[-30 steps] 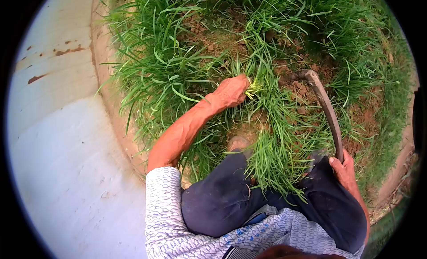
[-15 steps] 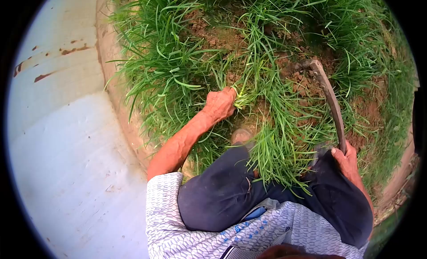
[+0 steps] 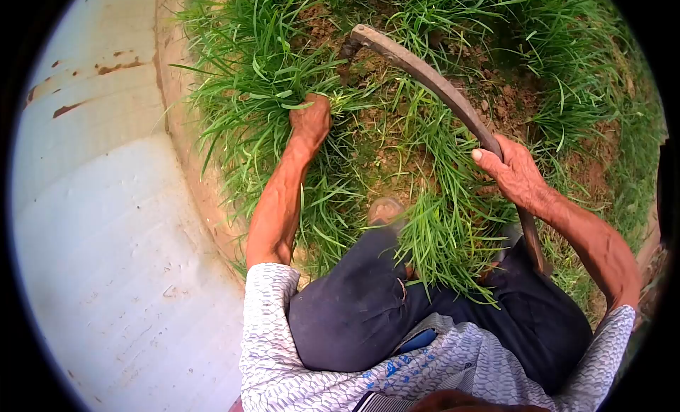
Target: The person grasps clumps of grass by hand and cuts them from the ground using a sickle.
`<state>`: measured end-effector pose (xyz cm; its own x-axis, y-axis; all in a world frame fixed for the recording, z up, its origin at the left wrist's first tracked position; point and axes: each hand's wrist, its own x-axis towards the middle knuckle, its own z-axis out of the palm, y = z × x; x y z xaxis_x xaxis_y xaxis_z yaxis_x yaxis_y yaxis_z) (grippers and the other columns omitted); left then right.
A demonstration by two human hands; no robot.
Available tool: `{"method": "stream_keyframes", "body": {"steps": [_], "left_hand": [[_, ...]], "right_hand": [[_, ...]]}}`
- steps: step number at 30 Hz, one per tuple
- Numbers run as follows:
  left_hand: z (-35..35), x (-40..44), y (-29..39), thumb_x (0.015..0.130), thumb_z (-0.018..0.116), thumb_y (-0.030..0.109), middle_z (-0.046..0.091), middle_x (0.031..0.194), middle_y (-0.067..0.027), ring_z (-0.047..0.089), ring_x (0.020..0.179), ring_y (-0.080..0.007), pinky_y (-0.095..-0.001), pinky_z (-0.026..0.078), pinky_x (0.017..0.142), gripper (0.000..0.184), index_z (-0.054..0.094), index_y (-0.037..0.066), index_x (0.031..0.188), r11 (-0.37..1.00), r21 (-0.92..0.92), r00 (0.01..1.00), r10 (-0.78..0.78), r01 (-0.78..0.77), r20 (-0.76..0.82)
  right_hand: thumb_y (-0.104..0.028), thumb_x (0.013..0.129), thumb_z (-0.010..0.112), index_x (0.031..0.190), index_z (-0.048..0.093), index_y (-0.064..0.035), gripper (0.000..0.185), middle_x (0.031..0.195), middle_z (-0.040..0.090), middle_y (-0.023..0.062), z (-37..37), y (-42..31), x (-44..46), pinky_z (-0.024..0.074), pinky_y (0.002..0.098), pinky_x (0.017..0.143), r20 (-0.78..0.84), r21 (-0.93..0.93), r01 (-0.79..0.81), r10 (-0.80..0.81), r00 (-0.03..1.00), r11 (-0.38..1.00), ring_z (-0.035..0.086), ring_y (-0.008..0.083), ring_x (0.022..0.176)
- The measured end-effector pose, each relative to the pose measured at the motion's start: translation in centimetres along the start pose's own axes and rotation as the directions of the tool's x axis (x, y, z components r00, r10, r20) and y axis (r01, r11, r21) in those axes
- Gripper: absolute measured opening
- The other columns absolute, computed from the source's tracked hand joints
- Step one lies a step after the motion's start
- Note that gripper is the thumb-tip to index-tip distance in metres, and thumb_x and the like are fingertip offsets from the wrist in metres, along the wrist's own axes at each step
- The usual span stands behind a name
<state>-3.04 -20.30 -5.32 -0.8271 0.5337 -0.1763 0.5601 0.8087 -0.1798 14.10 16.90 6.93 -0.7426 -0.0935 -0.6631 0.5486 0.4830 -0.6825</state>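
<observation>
My left hand [image 3: 310, 123] is closed around a tuft of long, narrow green blades that look like chives [image 3: 273, 100], still among the growing clumps. My right hand [image 3: 520, 173] grips a sickle [image 3: 443, 86] midway along its curved wooden handle. The handle's lower end reaches down by my right knee. At its far end, the dark metal head points down near the soil, just right of and beyond my left hand. A heap of loose green blades [image 3: 443, 242] lies between my knees, partly over my trousers.
Brown soil [image 3: 506, 104] shows between the green clumps. On the left, a raised earthen edge [image 3: 188, 164] borders a pale smooth surface [image 3: 106, 270]. My shoe tip [image 3: 386, 210] rests on the ground in front of my bent knee.
My left hand has moved left and forward, from pale-stemmed blades into a thicker clump. My right hand has lifted forward from my knee, swinging the sickle head left toward my left hand.
</observation>
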Motion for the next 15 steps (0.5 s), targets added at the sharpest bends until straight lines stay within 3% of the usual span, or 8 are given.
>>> {"method": "stream_keyframes", "body": {"steps": [2, 3, 5, 7, 9, 11, 13, 15], "left_hand": [[-0.1, -0.1, 0.0, 0.073, 0.064, 0.006, 0.065, 0.071, -0.0186, 0.068, 0.06, -0.0317, -0.0421, 0.055, 0.051, 0.009, 0.063, -0.002, 0.078, 0.999, -0.002, 0.999, 0.033, -0.033, -0.004], [0.1, -0.2, 0.1, 0.073, 0.063, 0.006, 0.065, 0.07, -0.0186, 0.068, 0.059, -0.0317, -0.0424, 0.054, 0.05, 0.011, 0.062, -0.003, 0.079, 1.0, -0.016, 1.0, -0.008, 0.008, 0.016], [0.2, -0.2, 0.0, 0.072, 0.063, 0.006, 0.064, 0.068, -0.0186, 0.067, 0.057, -0.0317, -0.0427, 0.054, 0.048, 0.013, 0.061, -0.004, 0.08, 0.998, -0.026, 0.998, -0.047, 0.048, 0.039], [0.2, -0.4, -0.3, 0.071, 0.062, 0.006, 0.063, 0.062, -0.016, 0.066, 0.052, -0.031, -0.0419, 0.053, 0.045, 0.013, 0.058, -0.004, 0.078, 0.999, 0.008, 0.996, 0.051, -0.051, -0.072], [0.3, -0.6, -0.5, 0.071, 0.062, 0.006, 0.062, 0.06, -0.015, 0.065, 0.051, -0.0309, -0.0417, 0.053, 0.045, 0.013, 0.057, -0.004, 0.077, 0.999, -0.016, 0.998, 0.028, -0.029, -0.048], [0.1, -0.3, -0.3, 0.072, 0.061, 0.006, 0.061, 0.058, -0.014, 0.065, 0.05, -0.0308, -0.0416, 0.053, 0.045, 0.012, 0.056, -0.004, 0.076, 0.999, -0.041, 0.999, 0.017, -0.019, -0.041], [0.7, -0.5, -0.8, 0.072, 0.061, 0.006, 0.061, 0.058, -0.0152, 0.065, 0.051, -0.0308, -0.0415, 0.053, 0.045, 0.012, 0.055, -0.003, 0.075, 0.995, -0.051, 0.995, 0.081, -0.084, -0.057], [0.6, -0.4, -1.0, 0.072, 0.061, 0.006, 0.061, 0.058, -0.0162, 0.065, 0.051, -0.0322, -0.0424, 0.053, 0.045, 0.012, 0.055, -0.004, 0.077, 0.996, -0.049, 0.995, 0.077, -0.08, -0.059]], "right_hand": [[-0.048, 0.092, 0.055, 0.096, 0.055, 0.0037, 0.052, 0.077, 0.057, 0.0201, 2.4, -0.8, 2.9, 0.0455, 0.045, 0.072, -0.016, -0.066, 0.066, -0.067, 0.998, 0.996, 0.058, 0.0336, 0.075], [-0.052, 0.093, 0.053, 0.097, 0.054, 0.0013, 0.053, 0.076, 0.053, 0.0126, 3.9, -0.4, 4.3, 0.0438, 0.0425, 0.068, -0.016, -0.051, 0.088, -0.089, 0.996, 0.995, 0.053, 0.0244, 0.073], [-0.047, 0.095, 0.053, 0.098, 0.054, 0.002, 0.049, 0.076, 0.056, 0.0171, 6.3, -0.4, 6.2, 0.0444, 0.0448, 0.067, -0.027, -0.01, 0.116, -0.116, 0.993, 0.993, 0.057, 0.0292, 0.072], [-0.045, 0.095, 0.053, 0.098, 0.054, 0.0024, 0.047, 0.075, 0.057, 0.0193, 7.6, -0.2, 7.3, 0.045, 0.0458, 0.066, -0.038, -0.02, 0.087, -0.088, 0.995, 0.996, 0.058, 0.0319, 0.07], [-0.042, 0.096, 0.053, 0.099, 0.053, 0.0027, 0.045, 0.074, 0.058, 0.0214, 8.7, 0.2, 7.6, 0.0455, 0.0468, 0.065, -0.044, -0.034, 0.052, -0.053, 0.998, 0.998, 0.059, 0.0347, 0.069], [-0.041, 0.097, 0.052, 0.09, 0.049, 0.0054, 0.047, 0.068, 0.056, 0.0263, 9.0, 0.7, 7.7, 0.0469, 0.0492, 0.058, -0.098, -0.119, 0.144, -0.156, 0.983, 0.982, 0.06, 0.0439, 0.064], [-0.044, 0.096, 0.051, 0.091, 0.05, 0.0056, 0.05, 0.069, 0.057, 0.0267, 8.9, 1.5, 7.6, 0.0474, 0.0494, 0.06, -0.099, -0.117, 0.175, -0.187, 0.977, 0.978, 0.061, 0.0443, 0.067], [-0.047, 0.096, 0.051, 0.09, 0.051, 0.0055, 0.052, 0.067, 0.056, 0.0248, 8.6, 2.2, 8.3, 0.0479, 0.0484, 0.062, -0.004, -0.046, 0.095, -0.096, 0.995, 0.994, 0.061, 0.0398, 0.066]]}}
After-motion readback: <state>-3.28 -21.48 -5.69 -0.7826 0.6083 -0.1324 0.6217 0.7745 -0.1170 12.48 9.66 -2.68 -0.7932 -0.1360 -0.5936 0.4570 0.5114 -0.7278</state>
